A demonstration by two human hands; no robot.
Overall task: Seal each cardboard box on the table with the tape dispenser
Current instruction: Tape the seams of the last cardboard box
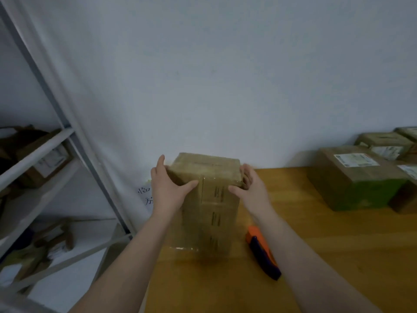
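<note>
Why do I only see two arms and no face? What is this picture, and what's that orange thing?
The camera sits on a person's head and looks down, so you see what they see: their own two arms, not a face. There is no robot here.

The left hand and the right hand grip a tall cardboard box by its upper corners. The box seems to stand on end on the wooden table, and shiny clear tape already lies across its front.

The orange and dark blue thing lying beside the right arm is the tape dispenser. Nobody holds it now.

At the far right of the table sit more boxes with paper labels. On the left is a metal shelf with things on it that are too blurry to name.
</note>
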